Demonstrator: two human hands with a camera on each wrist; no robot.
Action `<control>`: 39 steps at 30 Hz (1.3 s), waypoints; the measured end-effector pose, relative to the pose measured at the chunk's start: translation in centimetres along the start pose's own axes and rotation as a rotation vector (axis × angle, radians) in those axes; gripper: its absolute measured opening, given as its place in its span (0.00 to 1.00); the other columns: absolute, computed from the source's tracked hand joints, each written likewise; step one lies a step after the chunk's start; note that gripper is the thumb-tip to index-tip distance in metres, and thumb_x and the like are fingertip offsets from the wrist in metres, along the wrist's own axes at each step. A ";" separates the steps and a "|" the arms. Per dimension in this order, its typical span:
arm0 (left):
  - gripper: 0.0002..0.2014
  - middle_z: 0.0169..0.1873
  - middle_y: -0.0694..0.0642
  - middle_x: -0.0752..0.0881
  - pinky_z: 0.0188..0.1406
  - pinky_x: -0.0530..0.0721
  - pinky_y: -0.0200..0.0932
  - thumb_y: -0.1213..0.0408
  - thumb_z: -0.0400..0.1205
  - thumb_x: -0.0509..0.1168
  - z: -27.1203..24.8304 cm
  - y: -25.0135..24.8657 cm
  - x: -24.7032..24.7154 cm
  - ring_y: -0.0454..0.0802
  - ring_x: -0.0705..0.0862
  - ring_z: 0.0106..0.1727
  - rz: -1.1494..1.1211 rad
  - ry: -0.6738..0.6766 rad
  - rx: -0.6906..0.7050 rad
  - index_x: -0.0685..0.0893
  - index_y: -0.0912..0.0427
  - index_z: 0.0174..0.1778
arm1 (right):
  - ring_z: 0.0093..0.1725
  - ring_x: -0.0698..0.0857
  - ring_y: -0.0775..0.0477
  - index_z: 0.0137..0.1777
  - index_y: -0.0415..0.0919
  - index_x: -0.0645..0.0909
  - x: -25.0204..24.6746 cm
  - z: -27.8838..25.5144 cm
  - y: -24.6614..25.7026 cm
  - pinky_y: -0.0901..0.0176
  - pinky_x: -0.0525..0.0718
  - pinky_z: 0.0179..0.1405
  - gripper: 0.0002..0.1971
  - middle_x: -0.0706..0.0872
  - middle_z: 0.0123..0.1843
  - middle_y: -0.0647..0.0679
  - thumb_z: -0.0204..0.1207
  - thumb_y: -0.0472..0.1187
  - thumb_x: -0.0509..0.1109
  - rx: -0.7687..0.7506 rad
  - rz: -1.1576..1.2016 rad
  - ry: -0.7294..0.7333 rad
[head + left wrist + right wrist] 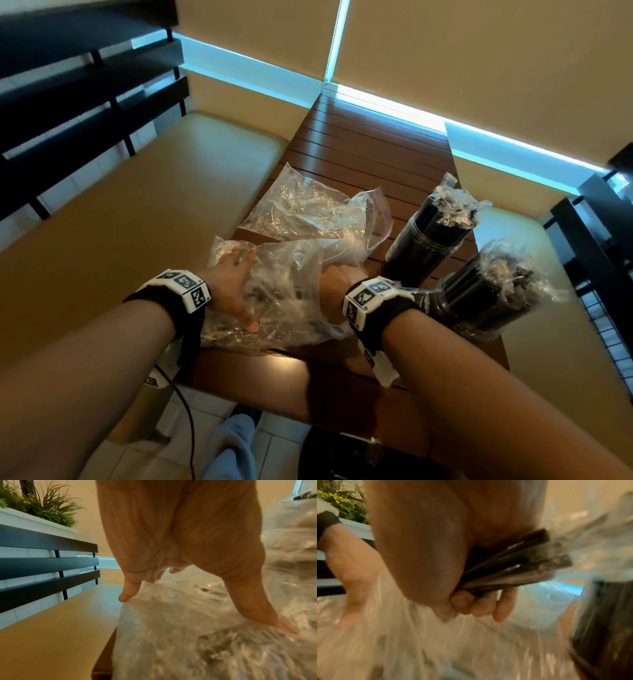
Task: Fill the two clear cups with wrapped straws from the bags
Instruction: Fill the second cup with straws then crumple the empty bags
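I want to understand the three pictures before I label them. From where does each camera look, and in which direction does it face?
Head: above, facing forward and down at the brown slatted wooden table, two clear cups of black wrapped straws, both forearms.
Left wrist: along the left hand, whose spread straight fingers press the crumpled clear plastic bag; beige bench beyond.
Right wrist: along the right hand gripping a bundle of black wrapped straws inside the bag.
Shared: the bag appears in all three; the right wrist view also shows the left hand.
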State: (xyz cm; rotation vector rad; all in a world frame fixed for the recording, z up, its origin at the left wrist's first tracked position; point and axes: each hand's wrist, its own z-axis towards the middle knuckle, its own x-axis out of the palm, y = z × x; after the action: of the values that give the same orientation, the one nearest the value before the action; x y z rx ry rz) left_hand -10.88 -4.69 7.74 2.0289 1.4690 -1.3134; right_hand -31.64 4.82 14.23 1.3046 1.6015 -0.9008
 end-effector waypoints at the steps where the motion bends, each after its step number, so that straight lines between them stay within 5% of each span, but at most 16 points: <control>1: 0.79 0.84 0.56 0.29 0.84 0.52 0.62 0.35 0.55 0.82 0.1 -0.1 0.0 0.59 0.36 0.86 0.010 0.006 -0.015 0.25 0.51 0.83 | 0.64 0.82 0.39 0.70 0.43 0.79 -0.6 -0.2 -0.4 0.54 0.77 0.58 0.18 0.82 0.64 0.45 0.82 0.46 0.64 -0.001 -0.046 -0.053; 5: 0.79 0.84 0.62 0.32 0.83 0.56 0.65 0.32 0.54 0.81 0.7 -1.2 -0.2 0.65 0.38 0.86 0.062 0.017 -0.107 0.27 0.50 0.83 | 0.41 0.80 0.51 0.53 0.47 0.81 -4.6 -2.2 -0.9 0.58 0.81 0.45 0.06 0.77 0.39 0.54 0.83 0.47 0.65 0.077 -0.304 -0.070; 8: 0.79 0.84 0.66 0.33 0.83 0.54 0.68 0.30 0.53 0.80 1.2 -2.3 0.0 0.70 0.38 0.85 0.101 0.008 -0.167 0.30 0.51 0.85 | 0.36 0.81 0.48 0.32 0.44 0.71 -8.5 -4.6 -0.9 0.56 0.83 0.42 0.16 0.77 0.33 0.50 0.82 0.45 0.64 0.159 -0.526 -0.160; 14: 0.79 0.82 0.68 0.29 0.84 0.53 0.65 0.29 0.55 0.78 1.2 -3.8 0.8 0.73 0.37 0.84 0.115 0.028 -0.299 0.27 0.58 0.83 | 0.29 0.73 0.50 0.30 0.47 0.68 -14.9 -10.0 -1.2 0.53 0.72 0.37 0.18 0.72 0.29 0.52 0.83 0.47 0.61 0.262 -0.585 -0.240; 17: 0.76 0.84 0.67 0.33 0.83 0.51 0.69 0.26 0.58 0.73 0.1 -4.9 0.4 0.70 0.39 0.85 0.187 -0.015 -0.292 0.30 0.62 0.84 | 0.35 0.77 0.47 0.38 0.44 0.74 -17.2 -12.1 -2.0 0.52 0.73 0.41 0.12 0.72 0.32 0.52 0.83 0.46 0.62 0.361 -0.439 -0.289; 20: 0.68 0.86 0.62 0.41 0.79 0.43 0.76 0.15 0.61 0.55 -2.3 -7.9 -2.2 0.64 0.42 0.87 0.222 -0.119 -0.121 0.38 0.57 0.86 | 0.50 0.84 0.38 0.53 0.42 0.78 -17.8 -13.4 -2.9 0.51 0.73 0.42 0.05 0.78 0.43 0.47 0.81 0.36 0.62 0.404 -0.234 -0.554; 22: 0.64 0.87 0.56 0.52 0.81 0.52 0.67 0.12 0.60 0.46 -4.2 -10.9 -5.6 0.58 0.53 0.86 0.002 -0.273 0.140 0.50 0.51 0.87 | 0.50 0.85 0.35 0.58 0.42 0.73 -16.5 -13.5 -3.2 0.51 0.72 0.39 0.09 0.75 0.42 0.46 0.79 0.35 0.63 0.393 -0.131 -0.665; 25: 0.49 0.78 0.52 0.74 0.75 0.74 0.54 0.23 0.69 0.60 -9.1 -16.5 -11.4 0.48 0.76 0.74 -0.642 -0.364 0.495 0.67 0.49 0.81 | 0.44 0.86 0.35 0.59 0.45 0.70 -14.7 -13.3 -3.6 0.51 0.75 0.35 0.10 0.82 0.43 0.46 0.80 0.40 0.63 0.349 0.048 -0.746; 28: 0.24 0.57 0.56 0.88 0.51 0.87 0.42 0.44 0.74 0.68 -13.6 -21.8 -15.3 0.45 0.89 0.53 -1.156 -0.373 0.742 0.85 0.57 0.59 | 0.45 0.87 0.35 0.70 0.47 0.69 -13.9 -13.6 -3.3 0.51 0.76 0.36 0.16 0.87 0.49 0.44 0.83 0.44 0.62 0.280 0.245 -0.859; 30: 0.18 0.48 0.58 0.91 0.50 0.88 0.49 0.46 0.76 0.71 -15.5 -24.3 -16.6 0.51 0.90 0.49 -1.388 -0.418 0.740 0.88 0.61 0.41 | 0.47 0.87 0.35 0.73 0.46 0.67 -13.9 -14.0 -2.6 0.50 0.80 0.38 0.20 0.88 0.50 0.43 0.83 0.43 0.63 0.247 0.383 -0.974; 32: 0.23 0.33 0.54 0.90 0.48 0.88 0.52 0.42 0.78 0.69 -16.4 -26.2 -17.3 0.53 0.89 0.43 -1.567 -0.471 0.651 0.81 0.60 0.29 | 0.45 0.88 0.37 0.70 0.48 0.70 -14.3 -14.5 -2.0 0.46 0.86 0.41 0.17 0.89 0.47 0.44 0.83 0.45 0.63 0.205 0.520 -1.086; 35: 0.26 0.16 0.46 0.80 0.49 0.84 0.52 0.38 0.78 0.67 -18.3 -28.5 -18.0 0.50 0.84 0.34 -1.632 -0.630 0.614 0.73 0.56 0.26 | 0.39 0.87 0.45 0.60 0.51 0.72 -14.3 -15.5 -2.0 0.48 0.87 0.37 0.13 0.85 0.40 0.53 0.78 0.49 0.68 0.168 0.544 -1.127; 39: 0.22 0.13 0.43 0.68 0.54 0.88 0.53 0.47 0.83 0.66 -22.0 -30.2 -19.8 0.44 0.72 0.20 -1.559 -0.866 0.802 0.70 0.54 0.28 | 0.41 0.83 0.52 0.52 0.50 0.75 -12.6 -17.4 -4.5 0.59 0.80 0.35 0.22 0.83 0.42 0.56 0.67 0.60 0.77 0.268 0.626 -0.907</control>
State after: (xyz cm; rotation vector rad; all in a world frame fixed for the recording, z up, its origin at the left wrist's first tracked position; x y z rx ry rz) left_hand -27.42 11.82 43.02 -0.2241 2.0744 -3.0383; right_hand -38.03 15.33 32.43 1.1922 0.3502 -1.0849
